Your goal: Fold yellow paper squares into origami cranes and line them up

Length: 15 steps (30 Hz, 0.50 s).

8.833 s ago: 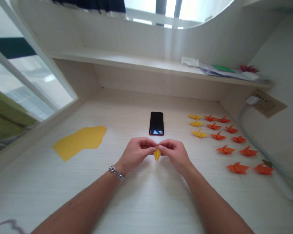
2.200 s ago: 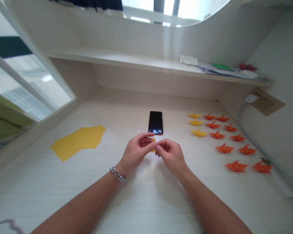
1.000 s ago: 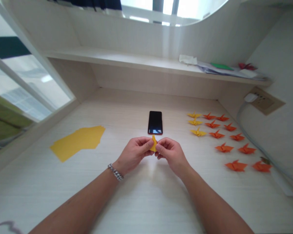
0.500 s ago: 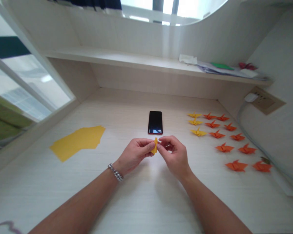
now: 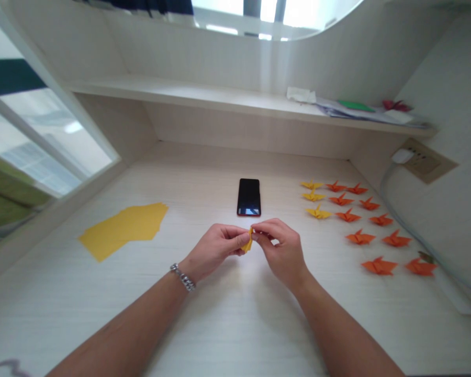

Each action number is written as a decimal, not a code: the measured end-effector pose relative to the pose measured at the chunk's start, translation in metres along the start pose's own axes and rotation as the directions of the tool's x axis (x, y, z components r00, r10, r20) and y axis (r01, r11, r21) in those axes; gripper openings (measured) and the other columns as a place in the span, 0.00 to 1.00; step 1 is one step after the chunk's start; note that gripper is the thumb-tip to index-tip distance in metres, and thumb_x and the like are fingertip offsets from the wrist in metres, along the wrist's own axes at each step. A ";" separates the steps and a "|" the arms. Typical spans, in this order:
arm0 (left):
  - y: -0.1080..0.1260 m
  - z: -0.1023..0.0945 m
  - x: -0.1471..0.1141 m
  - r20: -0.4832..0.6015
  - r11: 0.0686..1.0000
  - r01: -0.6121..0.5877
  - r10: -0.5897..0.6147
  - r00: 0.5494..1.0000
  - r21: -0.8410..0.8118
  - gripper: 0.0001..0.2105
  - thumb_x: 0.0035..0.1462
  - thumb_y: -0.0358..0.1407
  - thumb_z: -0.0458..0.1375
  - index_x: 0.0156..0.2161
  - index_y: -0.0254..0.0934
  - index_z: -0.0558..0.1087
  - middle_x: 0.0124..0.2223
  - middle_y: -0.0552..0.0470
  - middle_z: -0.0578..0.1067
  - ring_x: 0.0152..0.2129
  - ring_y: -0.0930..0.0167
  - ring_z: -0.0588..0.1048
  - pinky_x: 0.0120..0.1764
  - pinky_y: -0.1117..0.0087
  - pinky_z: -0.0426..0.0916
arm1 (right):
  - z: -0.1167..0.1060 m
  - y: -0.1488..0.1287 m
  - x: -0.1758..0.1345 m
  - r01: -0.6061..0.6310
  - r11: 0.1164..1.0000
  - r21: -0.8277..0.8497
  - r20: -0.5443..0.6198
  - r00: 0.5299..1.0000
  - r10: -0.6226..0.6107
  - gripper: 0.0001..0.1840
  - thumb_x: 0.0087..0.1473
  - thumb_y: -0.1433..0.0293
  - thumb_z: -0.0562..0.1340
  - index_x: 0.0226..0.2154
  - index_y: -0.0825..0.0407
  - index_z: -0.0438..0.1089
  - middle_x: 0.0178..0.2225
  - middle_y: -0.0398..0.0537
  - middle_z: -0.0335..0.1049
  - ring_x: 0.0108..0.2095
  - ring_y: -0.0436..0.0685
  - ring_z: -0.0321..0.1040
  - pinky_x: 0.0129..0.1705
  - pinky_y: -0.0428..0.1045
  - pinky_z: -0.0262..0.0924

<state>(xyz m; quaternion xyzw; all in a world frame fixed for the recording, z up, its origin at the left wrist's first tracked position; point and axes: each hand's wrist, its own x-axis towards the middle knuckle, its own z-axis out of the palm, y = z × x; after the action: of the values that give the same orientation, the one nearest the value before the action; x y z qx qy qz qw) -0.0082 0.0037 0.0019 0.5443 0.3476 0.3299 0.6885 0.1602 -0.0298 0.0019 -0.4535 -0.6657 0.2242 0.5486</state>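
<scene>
A small folded yellow paper (image 5: 247,245) is held up between my two hands, just nearer to me than the phone. My left hand (image 5: 219,245) pinches it from the left between thumb and fingers, covering part of it. From the right, the thumb and fingertips of my right hand (image 5: 279,246) close on its upper end. To the right lie several yellow paper cranes (image 5: 318,212) and several orange paper cranes (image 5: 360,237), set out in rows. A fanned stack of yellow paper sheets (image 5: 121,230) lies on the left.
A black phone (image 5: 249,198) lies flat beyond my hands. Behind it runs a low shelf (image 5: 204,97) bearing papers (image 5: 371,112) at its right end. A grey cable (image 5: 396,209) trails from the wall socket (image 5: 427,161) down the desk's right side.
My right fingertips have come in over the top of the folded yellow paper, which now shows less above the fingers. My left hand keeps its pinch.
</scene>
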 end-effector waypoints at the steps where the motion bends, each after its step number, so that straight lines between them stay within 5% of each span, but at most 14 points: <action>1: 0.000 0.000 0.000 0.003 1.000 -0.002 0.002 1.000 0.002 0.13 0.50 0.42 0.63 0.30 0.31 0.78 0.27 0.49 0.72 0.24 0.74 0.65 0.27 0.73 0.60 | 0.000 0.000 0.000 0.010 1.000 -0.005 -0.007 1.000 -0.010 0.09 0.52 0.73 0.63 0.36 0.47 0.76 0.33 0.48 0.73 0.34 0.55 0.70 0.36 0.50 0.67; 15: -0.001 0.000 0.001 -0.032 1.000 -0.018 0.018 0.999 0.004 0.12 0.50 0.40 0.64 0.32 0.31 0.79 0.27 0.49 0.73 0.23 0.75 0.66 0.28 0.73 0.61 | 0.002 0.005 -0.001 0.065 0.996 -0.069 0.019 0.998 -0.064 0.06 0.55 0.73 0.60 0.33 0.48 0.73 0.32 0.47 0.73 0.33 0.55 0.69 0.36 0.50 0.65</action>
<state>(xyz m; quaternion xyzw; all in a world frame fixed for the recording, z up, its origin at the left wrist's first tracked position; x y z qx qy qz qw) -0.0079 0.0046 0.0008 0.5435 0.3543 0.3443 0.6786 0.1599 -0.0282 -0.0032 -0.4487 -0.6920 0.1870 0.5337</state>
